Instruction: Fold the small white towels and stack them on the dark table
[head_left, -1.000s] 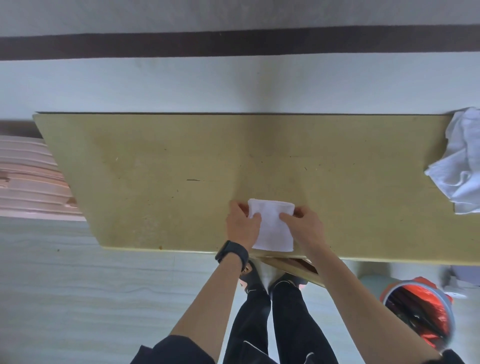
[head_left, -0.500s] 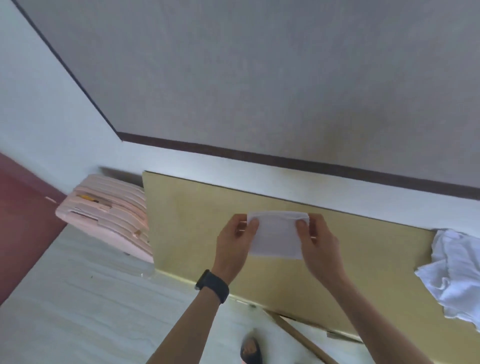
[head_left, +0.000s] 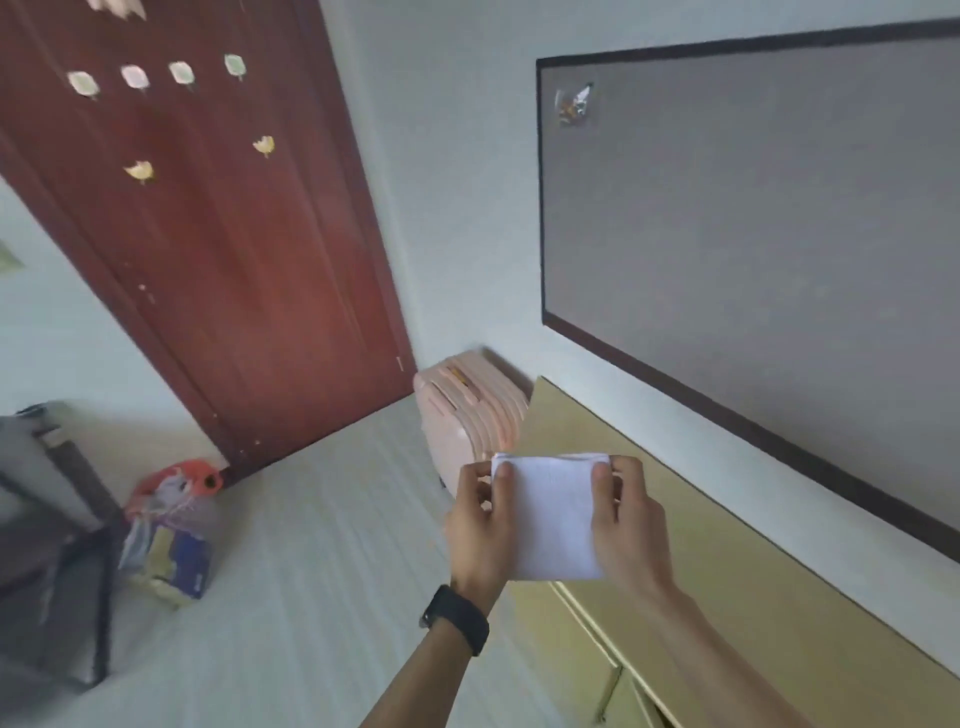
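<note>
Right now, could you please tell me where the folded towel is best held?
Pinch the folded towel at its two upper corners, one from each side, as the left hand and right hand do: it hangs flat, so a one-corner grip would likely let layers open.

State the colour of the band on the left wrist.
Black; the band shows best in the head view.

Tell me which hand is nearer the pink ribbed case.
Left. The left hand overlaps the pink ribbed case in view; the right hand is farther right, across the folded towel.
</note>
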